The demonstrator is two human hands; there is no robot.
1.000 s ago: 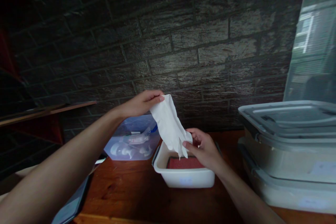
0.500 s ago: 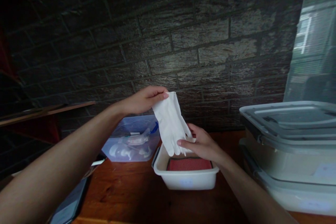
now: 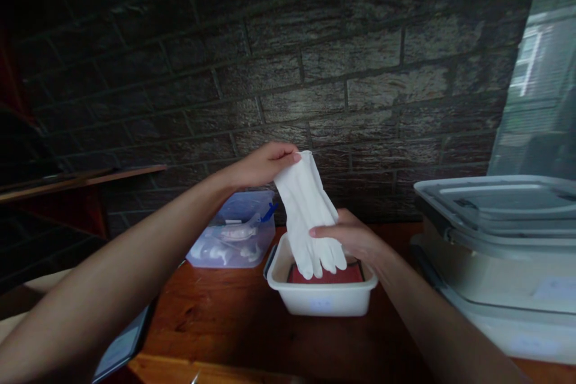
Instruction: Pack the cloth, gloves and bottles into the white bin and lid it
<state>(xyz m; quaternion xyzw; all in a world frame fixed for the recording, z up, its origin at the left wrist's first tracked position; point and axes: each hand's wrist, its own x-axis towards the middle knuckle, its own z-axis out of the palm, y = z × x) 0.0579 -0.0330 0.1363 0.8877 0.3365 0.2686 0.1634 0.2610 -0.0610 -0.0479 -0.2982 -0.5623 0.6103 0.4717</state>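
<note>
Right hand [image 3: 353, 233] clamps the finger end of the white glove [image 3: 306, 210], thumb in front, while the left hand [image 3: 265, 165] pinches its cuff, so it hangs slanted between them, fingers down; can't tell if it's one glove or a pair. Progress, my read: it's lifted and straightened fairly flat, but both hands are bare, so not worn, not set down. Just under the hands sits the white bin [image 3: 346, 306] with a red pad [image 3: 344, 276], bluish box [image 3: 264, 254] below the left hand, stacked lidded boxes [image 3: 481, 264] right of the right, brick wall [image 3: 373, 96] beyond.
</note>
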